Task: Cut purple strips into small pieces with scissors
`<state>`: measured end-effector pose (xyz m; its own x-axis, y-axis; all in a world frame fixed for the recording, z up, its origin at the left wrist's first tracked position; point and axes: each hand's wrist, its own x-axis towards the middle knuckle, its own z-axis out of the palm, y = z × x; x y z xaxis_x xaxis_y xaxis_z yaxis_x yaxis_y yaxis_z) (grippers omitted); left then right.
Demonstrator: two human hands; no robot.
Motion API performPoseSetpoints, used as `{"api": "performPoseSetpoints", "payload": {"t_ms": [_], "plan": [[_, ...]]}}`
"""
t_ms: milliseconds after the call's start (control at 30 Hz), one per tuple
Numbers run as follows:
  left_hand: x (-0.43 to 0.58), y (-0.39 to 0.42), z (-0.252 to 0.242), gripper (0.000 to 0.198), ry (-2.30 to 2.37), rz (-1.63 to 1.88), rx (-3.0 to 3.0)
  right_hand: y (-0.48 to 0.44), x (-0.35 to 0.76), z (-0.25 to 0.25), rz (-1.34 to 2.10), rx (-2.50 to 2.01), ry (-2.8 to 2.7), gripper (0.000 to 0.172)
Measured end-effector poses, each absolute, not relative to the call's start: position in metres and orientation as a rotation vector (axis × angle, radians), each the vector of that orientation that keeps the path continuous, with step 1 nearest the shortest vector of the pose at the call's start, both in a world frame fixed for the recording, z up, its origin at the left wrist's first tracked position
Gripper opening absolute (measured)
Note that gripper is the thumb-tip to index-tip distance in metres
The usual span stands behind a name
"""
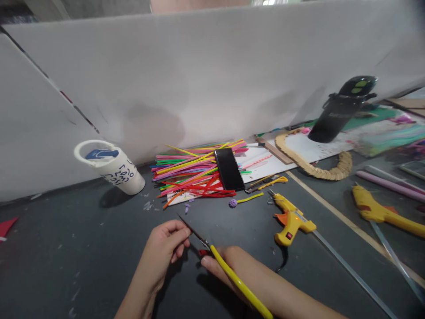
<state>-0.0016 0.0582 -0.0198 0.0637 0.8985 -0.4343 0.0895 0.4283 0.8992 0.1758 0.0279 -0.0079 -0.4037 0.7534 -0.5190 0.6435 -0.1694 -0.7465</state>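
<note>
A dark table (pixel 83 266) carries a white cup (pixel 123 176) and two yellow glue guns (pixel 293 219)

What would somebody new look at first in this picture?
Probably the heap of bright, colourful strips at the back of the table, with a dark phone lying at its right end. Next might come the yellow-handled tool at the right hand, then the two yellow glue guns on the right.
</note>
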Motion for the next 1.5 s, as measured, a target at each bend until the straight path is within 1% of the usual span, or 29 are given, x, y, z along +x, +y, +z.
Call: {"api": "performPoseSetpoints", "payload": {"t_ms": [100,233,267,367,567,767,933,1033,1233,1367,1500], "plan": [[-0.001,0.058,-0.018,0.021,1.345,0.749,0.963,0.032,0.179,-0.015,1.639,-1.522,-1.859,0.033],[0.007,0.053,-0.018,0.019,1.240,0.632,0.966,0.040,0.184,-0.021,1.507,-1.439,-1.692,0.006],[0.010,0.051,-0.019,0.019,1.210,0.604,0.963,0.041,0.184,-0.021,1.470,-1.430,-1.682,0.003],[0.018,0.046,-0.022,0.020,1.141,0.551,0.940,0.041,0.183,-0.019,1.409,-1.384,-1.679,0.007],[0.021,0.043,-0.021,0.020,1.081,0.547,0.928,0.034,0.179,-0.021,1.339,-1.296,-1.703,0.001],[0.021,0.042,-0.016,0.012,1.113,0.581,0.933,0.036,0.182,-0.022,1.256,-1.312,-1.710,0.006],[0.022,0.043,-0.015,0.014,1.146,0.628,0.934,0.039,0.185,-0.021,1.220,-1.338,-1.693,0.010],[0.017,0.047,-0.011,0.016,1.196,0.724,0.917,0.038,0.189,-0.017,1.244,-1.388,-1.715,0.020],[-0.001,0.050,0.002,0.016,1.268,0.986,0.846,0.030,0.194,-0.001,1.352,-1.524,-2.017,0.041],[-0.003,0.046,0.008,0.016,1.302,1.018,0.857,0.027,0.191,0.003,1.421,-1.519,-2.082,0.046],[-0.001,0.045,0.010,0.015,1.346,0.984,0.893,0.025,0.189,0.001,1.437,-1.471,-2.096,0.047]]}}
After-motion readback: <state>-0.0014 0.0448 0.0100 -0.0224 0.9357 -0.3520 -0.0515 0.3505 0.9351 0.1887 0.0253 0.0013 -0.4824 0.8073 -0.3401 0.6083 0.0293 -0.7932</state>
